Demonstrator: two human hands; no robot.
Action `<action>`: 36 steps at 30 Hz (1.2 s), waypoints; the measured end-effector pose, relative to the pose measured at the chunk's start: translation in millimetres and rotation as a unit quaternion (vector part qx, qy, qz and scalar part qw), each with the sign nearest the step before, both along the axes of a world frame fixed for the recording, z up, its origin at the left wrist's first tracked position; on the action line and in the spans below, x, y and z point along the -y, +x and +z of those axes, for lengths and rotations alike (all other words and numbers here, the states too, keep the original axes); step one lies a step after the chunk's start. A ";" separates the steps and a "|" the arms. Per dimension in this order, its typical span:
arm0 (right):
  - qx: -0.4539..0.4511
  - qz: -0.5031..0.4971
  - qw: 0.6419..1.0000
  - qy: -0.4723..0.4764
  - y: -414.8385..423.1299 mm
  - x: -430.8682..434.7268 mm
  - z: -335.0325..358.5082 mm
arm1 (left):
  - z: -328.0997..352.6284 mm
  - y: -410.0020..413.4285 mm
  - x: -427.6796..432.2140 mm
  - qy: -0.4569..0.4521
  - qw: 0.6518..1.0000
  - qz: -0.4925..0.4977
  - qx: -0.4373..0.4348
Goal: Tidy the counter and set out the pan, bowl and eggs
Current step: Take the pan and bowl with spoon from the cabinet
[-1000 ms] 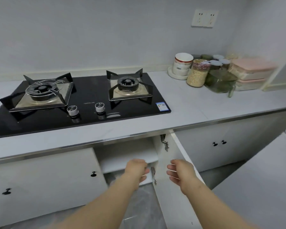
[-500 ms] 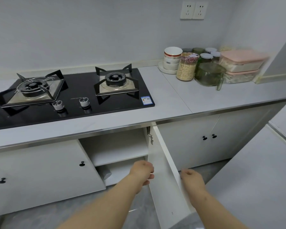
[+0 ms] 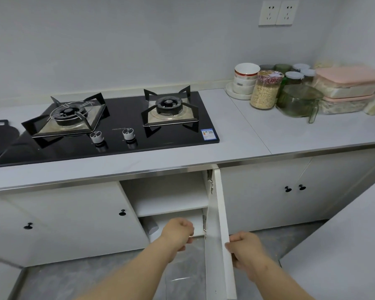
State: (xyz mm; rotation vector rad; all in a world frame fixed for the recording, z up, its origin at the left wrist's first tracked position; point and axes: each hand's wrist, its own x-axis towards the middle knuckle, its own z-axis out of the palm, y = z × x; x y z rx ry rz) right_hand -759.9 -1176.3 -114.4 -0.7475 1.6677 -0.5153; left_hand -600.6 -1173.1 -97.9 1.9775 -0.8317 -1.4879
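Down at the cupboard under the counter, the right hand's fingers are hooked round the free edge of the open cabinet door, with the right hand gripping it. The left hand is curled into a loose fist at the mouth of the lower compartment. Its fingertips are hidden, so I cannot tell whether it holds anything.

Beside it a grey rounded object lies on the lower shelf, too dim to identify. The upper shelf shows only bare board.

Up on the counter, the hob has nothing on either burner. The stacked bowls sit on a plate in the far right corner beside a grain jar, a green glass jug and pink-lidded boxes. A dark flat thing with a loop handle lies at the left edge and may be a board.

No pan or eggs can be seen anywhere. By my reading the task is barely begun: this is the search for the pan, and setting out a bowl, fetching eggs and tidying are all still to do.
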 end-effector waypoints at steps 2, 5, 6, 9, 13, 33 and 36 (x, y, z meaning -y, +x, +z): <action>0.039 0.000 0.999 0.012 12.5 -0.5 1.3 | -0.8 9.3 -0.8 -0.003 1.000 0.006 0.003; 0.079 0.002 0.996 0.030 35.4 -0.9 7.8 | -2.6 26.2 -1.4 -0.009 1.000 0.023 0.018; 0.094 -0.001 0.995 0.038 44.0 -0.3 8.9 | -2.6 32.9 -2.3 -0.011 0.999 0.030 0.023; 0.122 0.004 0.991 0.060 75.8 4.5 9.9 | -4.3 59.4 -3.3 -0.011 0.999 0.042 0.031; 0.121 0.026 0.989 0.076 125.4 18.9 3.4 | -3.7 104.1 -2.9 -0.014 0.997 0.070 0.036; 0.166 -0.098 0.980 0.050 261.2 117.1 3.2 | -23.6 247.5 75.7 0.018 0.992 0.119 0.034; 0.190 -0.093 0.977 0.031 261.0 120.1 -3.7 | -22.3 247.0 75.1 0.027 0.993 0.116 0.025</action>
